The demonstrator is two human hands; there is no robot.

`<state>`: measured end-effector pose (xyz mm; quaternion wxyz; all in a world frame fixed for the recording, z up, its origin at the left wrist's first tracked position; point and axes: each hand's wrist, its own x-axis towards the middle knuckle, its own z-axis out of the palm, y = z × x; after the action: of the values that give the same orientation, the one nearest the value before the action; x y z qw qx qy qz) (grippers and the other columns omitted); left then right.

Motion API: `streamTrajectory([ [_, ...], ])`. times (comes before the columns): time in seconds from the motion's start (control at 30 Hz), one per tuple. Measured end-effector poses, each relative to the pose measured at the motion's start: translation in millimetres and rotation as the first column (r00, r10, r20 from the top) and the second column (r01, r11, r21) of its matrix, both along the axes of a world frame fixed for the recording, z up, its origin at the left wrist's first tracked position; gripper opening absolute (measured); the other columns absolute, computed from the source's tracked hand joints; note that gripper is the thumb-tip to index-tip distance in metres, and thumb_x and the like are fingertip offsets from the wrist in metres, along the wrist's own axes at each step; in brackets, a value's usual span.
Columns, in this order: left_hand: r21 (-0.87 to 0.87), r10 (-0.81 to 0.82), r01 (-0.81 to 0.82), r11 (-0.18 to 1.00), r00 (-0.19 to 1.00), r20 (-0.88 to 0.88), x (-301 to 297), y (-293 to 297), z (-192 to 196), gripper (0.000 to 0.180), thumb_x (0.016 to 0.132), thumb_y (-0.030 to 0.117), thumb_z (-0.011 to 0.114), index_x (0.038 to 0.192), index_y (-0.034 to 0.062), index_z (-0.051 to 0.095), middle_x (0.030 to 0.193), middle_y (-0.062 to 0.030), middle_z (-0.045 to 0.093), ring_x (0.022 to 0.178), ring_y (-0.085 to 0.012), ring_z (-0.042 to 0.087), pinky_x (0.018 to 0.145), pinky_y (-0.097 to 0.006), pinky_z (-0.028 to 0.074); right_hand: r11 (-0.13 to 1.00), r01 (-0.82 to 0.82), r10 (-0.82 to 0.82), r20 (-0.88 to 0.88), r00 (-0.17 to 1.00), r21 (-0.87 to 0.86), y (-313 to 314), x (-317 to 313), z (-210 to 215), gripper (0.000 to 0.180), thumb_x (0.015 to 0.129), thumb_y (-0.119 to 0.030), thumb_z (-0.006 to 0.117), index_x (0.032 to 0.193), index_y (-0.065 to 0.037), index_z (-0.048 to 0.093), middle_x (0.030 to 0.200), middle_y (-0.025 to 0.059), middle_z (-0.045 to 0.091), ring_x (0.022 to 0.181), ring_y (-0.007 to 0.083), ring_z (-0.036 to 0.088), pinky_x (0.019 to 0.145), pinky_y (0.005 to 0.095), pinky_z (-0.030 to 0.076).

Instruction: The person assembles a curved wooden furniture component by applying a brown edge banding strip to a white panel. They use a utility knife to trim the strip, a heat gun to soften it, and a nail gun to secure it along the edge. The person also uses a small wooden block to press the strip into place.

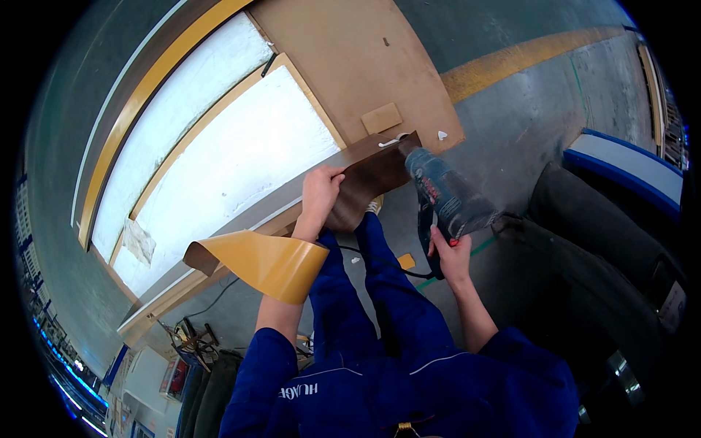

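Pinching a brown strip [376, 175] at the edge of a white-faced panel [241, 164], heat gun [449, 193] close by

In the head view, the left hand [321, 193] pinches the strip between thumb and fingers beside the panel's long near edge; the strip hangs partly below that edge. A yellow-faced length [266, 263] curls over the left forearm [281, 315], apparently the strip's other side, though the join is hidden. The right hand [454, 255] is wrapped round the gun's handle, and the nozzle end sits near the strip's far end; whether they touch is unclear.

If the gun is hot, lingering on one spot could scorch or stretch the strip, and a swing leftward could burn the pinching fingers. The curled length could slip off the forearm and drag the strip crooked. The black cord [412, 274], crossing by the legs [409, 314], could snag and jerk the gun.
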<state>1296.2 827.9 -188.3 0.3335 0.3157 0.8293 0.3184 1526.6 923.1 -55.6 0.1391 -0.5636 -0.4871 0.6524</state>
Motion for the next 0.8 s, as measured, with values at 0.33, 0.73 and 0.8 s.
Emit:
streamTrajectory([
  [0.33,-0.009,0.014,-0.014,1.0,1.0,0.008,0,3,3,0.015,0.073,0.009,0.062,0.087,0.0053,0.067,0.079,-0.0151,0.062,0.073,-0.0286,0.06,0.067,-0.032,0.047,0.845,-0.223,-0.135,0.599,0.789,0.485,56,-81,-74,0.104,0.061,-0.042,0.075,0.133,0.002,0.016,0.128,0.0226,0.037,0.113,0.0357,0.043,0.091,0.0395,0.037],
  [0.73,-0.002,0.023,-0.023,1.0,1.0,-0.003,1,1,0,0.015,0.072,0.009,0.062,0.086,0.0052,0.067,0.078,-0.0149,0.062,0.073,-0.0291,0.06,0.067,-0.033,0.047,0.838,-0.411,0.046,0.704,0.709,0.359,58,-121,-94,0.116,0.054,-0.048,0.076,0.137,-0.004,0.008,0.133,0.0216,0.033,0.116,0.0352,0.042,0.09,0.0419,0.039],
  [0.8,-0.023,0.018,-0.018,1.0,1.0,-0.008,1,2,3,0.015,0.073,0.01,0.062,0.086,0.005,0.067,0.078,-0.0149,0.062,0.074,-0.0294,0.06,0.067,-0.033,0.047,0.85,-0.422,0.079,0.717,0.693,0.315,62,-120,-92,0.116,0.055,-0.049,0.076,0.137,-0.005,0.008,0.133,0.0211,0.033,0.116,0.0351,0.041,0.09,0.0422,0.039],
])
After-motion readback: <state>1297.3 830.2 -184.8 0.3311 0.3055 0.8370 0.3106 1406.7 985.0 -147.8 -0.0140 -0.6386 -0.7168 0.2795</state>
